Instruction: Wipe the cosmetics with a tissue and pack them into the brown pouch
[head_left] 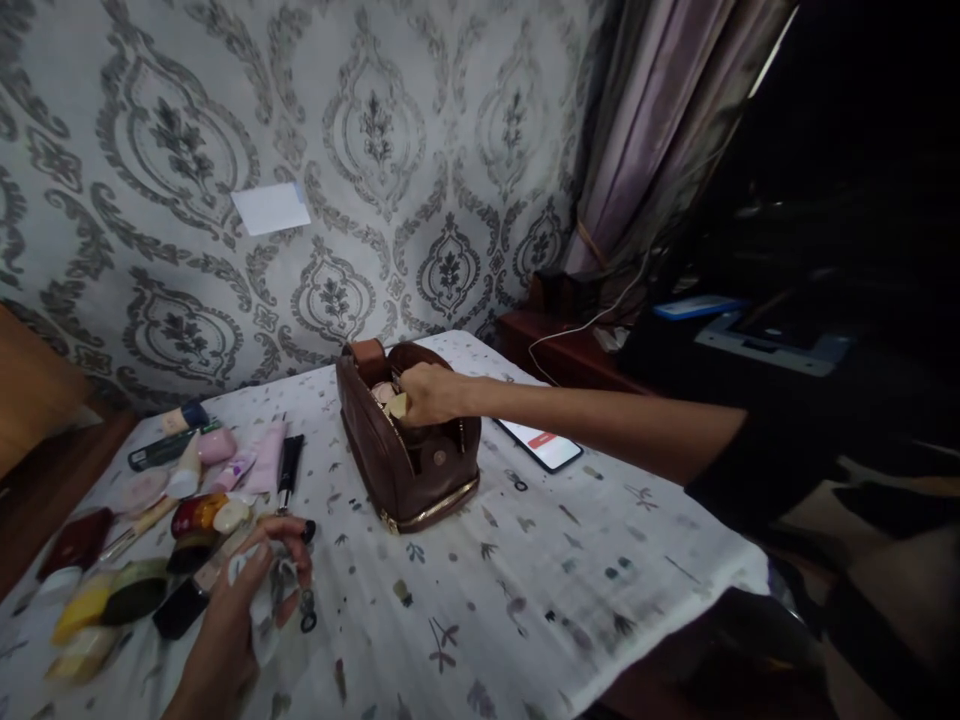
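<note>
A brown bag [397,470] stands unzipped on the patterned white cloth [450,570], with light-coloured items showing in its opening. My right hand [431,393] reaches into that opening with its fingers bent; the fingertips are hidden, and what they hold, if anything, does not show clearly. At the lower left my left hand [251,590] curls around a small whitish, partly clear item [264,615], beside the spread of cosmetics. Closest to it are a black-capped bottle [180,610], a white-lidded red jar [199,516] and a black tube [289,465].
Several tubes, jars and bottles lie on the left, among them a pink tube [267,455] and a dark green jar [136,590]. A lit phone [551,450] lies right of the bag. Behind is a patterned wall [375,130]; a curtain [637,130] hangs at the right.
</note>
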